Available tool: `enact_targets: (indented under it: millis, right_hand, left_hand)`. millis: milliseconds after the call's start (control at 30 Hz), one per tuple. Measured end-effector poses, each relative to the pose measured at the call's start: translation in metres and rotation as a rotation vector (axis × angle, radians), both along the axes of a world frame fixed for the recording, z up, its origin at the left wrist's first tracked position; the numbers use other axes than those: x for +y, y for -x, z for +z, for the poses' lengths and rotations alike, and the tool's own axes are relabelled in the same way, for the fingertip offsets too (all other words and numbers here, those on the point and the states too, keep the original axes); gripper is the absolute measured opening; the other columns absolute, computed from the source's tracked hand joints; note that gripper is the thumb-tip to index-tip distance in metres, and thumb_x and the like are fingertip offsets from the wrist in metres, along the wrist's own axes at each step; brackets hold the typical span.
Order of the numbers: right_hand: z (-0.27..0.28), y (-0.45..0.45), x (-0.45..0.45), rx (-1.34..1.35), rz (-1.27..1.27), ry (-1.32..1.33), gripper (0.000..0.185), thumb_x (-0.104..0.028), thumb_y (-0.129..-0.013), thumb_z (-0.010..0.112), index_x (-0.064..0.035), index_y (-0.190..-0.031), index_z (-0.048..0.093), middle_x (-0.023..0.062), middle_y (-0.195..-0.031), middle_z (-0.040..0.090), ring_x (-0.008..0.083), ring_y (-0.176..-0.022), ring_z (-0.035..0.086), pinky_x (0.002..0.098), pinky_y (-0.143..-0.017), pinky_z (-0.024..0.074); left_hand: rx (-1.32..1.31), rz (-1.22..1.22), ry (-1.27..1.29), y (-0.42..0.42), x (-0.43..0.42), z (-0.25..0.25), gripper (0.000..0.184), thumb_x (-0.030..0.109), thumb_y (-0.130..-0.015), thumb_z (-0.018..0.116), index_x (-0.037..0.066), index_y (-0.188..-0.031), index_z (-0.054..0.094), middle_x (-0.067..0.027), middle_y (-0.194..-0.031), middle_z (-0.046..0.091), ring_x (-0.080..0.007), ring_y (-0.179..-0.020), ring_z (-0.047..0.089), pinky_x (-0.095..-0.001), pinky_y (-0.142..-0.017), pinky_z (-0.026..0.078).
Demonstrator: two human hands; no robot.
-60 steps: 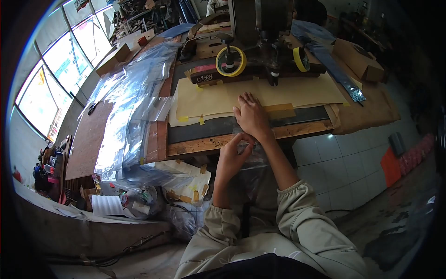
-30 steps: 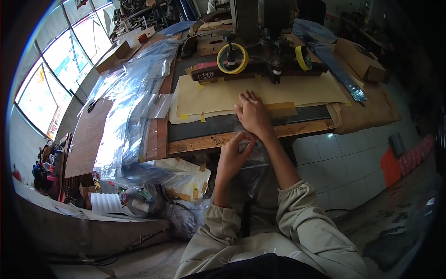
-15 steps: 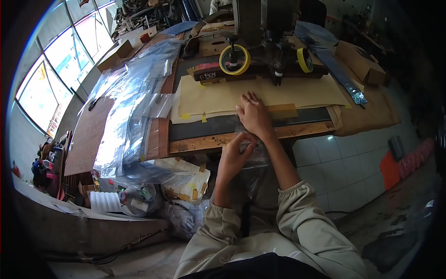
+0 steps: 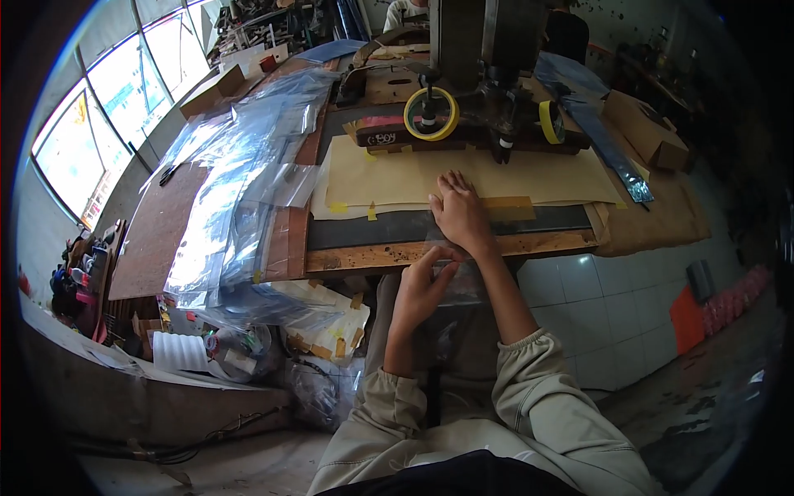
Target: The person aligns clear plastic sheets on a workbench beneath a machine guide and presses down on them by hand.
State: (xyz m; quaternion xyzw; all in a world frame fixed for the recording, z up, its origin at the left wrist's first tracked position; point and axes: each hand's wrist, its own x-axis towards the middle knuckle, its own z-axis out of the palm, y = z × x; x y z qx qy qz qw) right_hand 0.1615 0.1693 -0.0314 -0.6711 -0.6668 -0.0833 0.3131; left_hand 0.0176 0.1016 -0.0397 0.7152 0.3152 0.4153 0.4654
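My right hand (image 4: 461,217) lies with its fingers spread on the tan sheet (image 4: 397,178), near a brown tape strip (image 4: 506,207). My left hand (image 4: 423,287) is just below the wooden table edge (image 4: 372,256), thumb and fingers curled together around a clear plastic sheet (image 4: 459,289) that hangs between my arms. Beyond the tan sheet a dark press bar (image 4: 480,140) of a machine spans its back edge. Yellow tape rolls (image 4: 431,114) hang on the machine.
Clear plastic sheets (image 4: 240,174) cover the left of the table. A cardboard box (image 4: 643,128) and brown paper (image 4: 653,219) are at the right. At the back are a person in light clothing (image 4: 405,14) and another in dark clothing (image 4: 566,35).
The camera view has tilted and shifted slightly, so the table and machine appear lower and further right. My hands keep nearly the same pose on the sheet and at the edge.
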Motion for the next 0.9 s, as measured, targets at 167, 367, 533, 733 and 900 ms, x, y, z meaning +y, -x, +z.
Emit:
enact_targets:
  millis: [167, 367, 533, 733, 900]
  right_hand:
    - [0.000, -0.004, 0.001, -0.049, 0.031, 0.063, 0.046, -0.026, -0.090, 0.049, 0.0093, -0.121, 0.049, 0.0260, -0.129, 0.047, 0.0370, -0.124, 0.042, 0.0400, -0.106, 0.0317]
    - [0.052, -0.013, -0.021, 0.001, 0.144, 0.427, 0.040, -0.031, -0.091, 0.049, 0.0029, -0.111, 0.056, 0.0222, -0.118, 0.055, 0.0363, -0.107, 0.054, 0.0421, -0.095, 0.0412]
    - [0.080, -0.010, -0.056, -0.006, 0.136, 0.664, 0.040, -0.036, -0.090, 0.049, 0.0004, -0.101, 0.064, 0.0208, -0.097, 0.064, 0.0374, -0.095, 0.060, 0.0429, -0.088, 0.0455]
    - [0.098, -0.037, -0.054, 0.030, 0.368, 0.560, 0.037, -0.023, -0.085, 0.060, -0.0007, -0.114, 0.060, 0.0196, -0.103, 0.064, 0.0340, -0.099, 0.060, 0.0378, -0.089, 0.0454]
    - [0.041, -0.053, 0.001, -0.017, 0.375, 0.120, 0.038, -0.021, -0.079, 0.066, 0.0011, -0.110, 0.061, 0.0180, -0.102, 0.064, 0.0327, -0.100, 0.059, 0.0373, -0.090, 0.0459]
  left_hand:
    - [-0.064, -0.009, 0.007, -0.002, -0.001, 0.008, 0.015, 0.007, -0.085, 0.058, 0.004, -0.099, 0.063, -0.0051, -0.063, 0.060, -0.0063, -0.045, 0.045, -0.0248, -0.047, 0.037]
    - [-0.149, 0.035, 0.027, -0.015, -0.031, 0.044, 0.023, 0.008, -0.087, 0.057, 0.006, -0.109, 0.064, 0.0010, -0.059, 0.057, 0.0022, -0.049, 0.041, -0.0200, -0.044, 0.033]
    - [-0.076, -0.054, -0.006, -0.008, -0.054, 0.065, 0.025, 0.008, -0.088, 0.056, 0.007, -0.112, 0.062, -0.0067, -0.067, 0.065, -0.0071, -0.057, 0.055, -0.0220, -0.052, 0.042]
    - [0.024, -0.160, 0.043, 0.023, -0.071, 0.068, 0.027, 0.007, -0.089, 0.054, 0.007, -0.115, 0.059, -0.0100, -0.076, 0.070, -0.0126, -0.053, 0.061, -0.0245, -0.054, 0.045]
    - [-0.062, -0.191, 0.154, 0.046, -0.085, 0.057, 0.028, 0.005, -0.089, 0.052, 0.006, -0.116, 0.059, -0.0074, -0.078, 0.071, -0.0012, -0.056, 0.056, -0.0205, -0.051, 0.043]
